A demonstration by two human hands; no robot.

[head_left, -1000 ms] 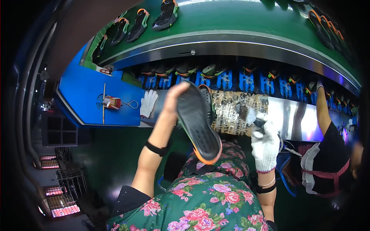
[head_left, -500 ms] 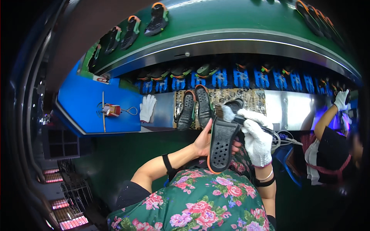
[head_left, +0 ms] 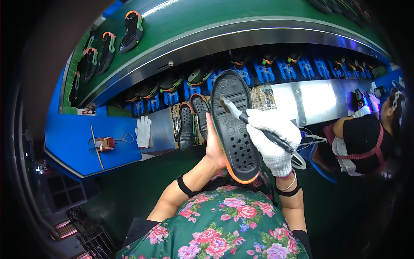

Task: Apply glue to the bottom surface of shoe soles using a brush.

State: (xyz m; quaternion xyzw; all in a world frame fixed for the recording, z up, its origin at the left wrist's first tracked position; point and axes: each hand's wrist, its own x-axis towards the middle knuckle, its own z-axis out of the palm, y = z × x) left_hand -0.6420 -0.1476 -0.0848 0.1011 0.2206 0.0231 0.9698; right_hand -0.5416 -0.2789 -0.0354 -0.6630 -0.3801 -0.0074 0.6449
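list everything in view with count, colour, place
held sole: 1, black, orange-edged, centre
brush: 1, black handle, centre
resting soles: 2, black, on workbench
loose glove: 1, white, left
workbench: 1, silver, middle
holders: several, blue, behind workbench
upper surface: 1, green, top
shoe pieces: several, black, orange, top
side table: 1, blue, left
box: 1, red, on side table
co-worker: 1, black sleeve, right
apron: 1, green floral, bottom
left hand: 1, bare, on held sole
right hand: 1, white glove, holding brush

The black sole (head_left: 235, 134) looks rubbery and matt, its face ridged. The counter (head_left: 319, 101) is smooth, glossy metal; near its left end lies a rough knitted cloth glove (head_left: 143, 131). The brush handle (head_left: 277, 139) looks like glossy plastic.
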